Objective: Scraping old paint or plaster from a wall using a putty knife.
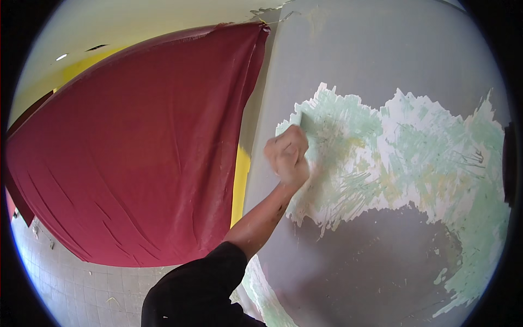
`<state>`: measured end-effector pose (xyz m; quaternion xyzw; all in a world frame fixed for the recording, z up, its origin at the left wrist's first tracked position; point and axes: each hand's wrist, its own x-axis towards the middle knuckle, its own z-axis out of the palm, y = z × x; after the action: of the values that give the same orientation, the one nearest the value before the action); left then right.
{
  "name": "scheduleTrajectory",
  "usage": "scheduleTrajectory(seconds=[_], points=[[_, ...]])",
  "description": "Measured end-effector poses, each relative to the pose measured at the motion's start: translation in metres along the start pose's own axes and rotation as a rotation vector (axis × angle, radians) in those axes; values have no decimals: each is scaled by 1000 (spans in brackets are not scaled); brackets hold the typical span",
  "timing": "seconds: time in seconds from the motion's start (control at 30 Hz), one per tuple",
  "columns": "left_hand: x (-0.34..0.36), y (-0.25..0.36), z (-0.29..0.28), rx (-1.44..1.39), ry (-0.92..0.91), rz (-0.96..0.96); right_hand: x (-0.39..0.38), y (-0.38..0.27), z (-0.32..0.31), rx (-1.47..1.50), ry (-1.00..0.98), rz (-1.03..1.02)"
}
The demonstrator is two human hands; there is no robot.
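My left hand (289,155) is raised against the wall with its fingers closed in a fist, a little smeared by motion. Just above the fist shows the flat edge of a scraper (304,119), its handle hidden in my grip. The scraper is at the upper left part of a ragged patch (348,158) where the wall's grey paint is off, baring white, pale green and some yellowish layers. Smooth grey paint (381,43) surrounds the patch above and below. My left arm reaches up from the lower edge in a black short sleeve. My right hand is out of view.
A large dark red cloth (131,147) hangs to the left of the wall. A yellow strip (239,185) shows between cloth and wall. Light floor tiles (76,283) with small scattered bits lie at the lower left. Something dark (510,163) stands at the right rim.
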<state>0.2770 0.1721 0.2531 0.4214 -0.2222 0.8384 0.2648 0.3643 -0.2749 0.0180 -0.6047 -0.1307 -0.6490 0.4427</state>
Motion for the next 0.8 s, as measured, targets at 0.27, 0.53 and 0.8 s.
scheduleTrajectory(seconds=[0.27, 0.53, 0.8], points=[[3, 10, -6, -22, 68, -6, 11, 9, -4, 109, 100, -126], [0, -5, -4, 10, -4, 97, 20, 5, -3, 88, -15, -236], [16, -3, -2, -74, -21, 121, 17, 1, 2, 166, 13, -176]])
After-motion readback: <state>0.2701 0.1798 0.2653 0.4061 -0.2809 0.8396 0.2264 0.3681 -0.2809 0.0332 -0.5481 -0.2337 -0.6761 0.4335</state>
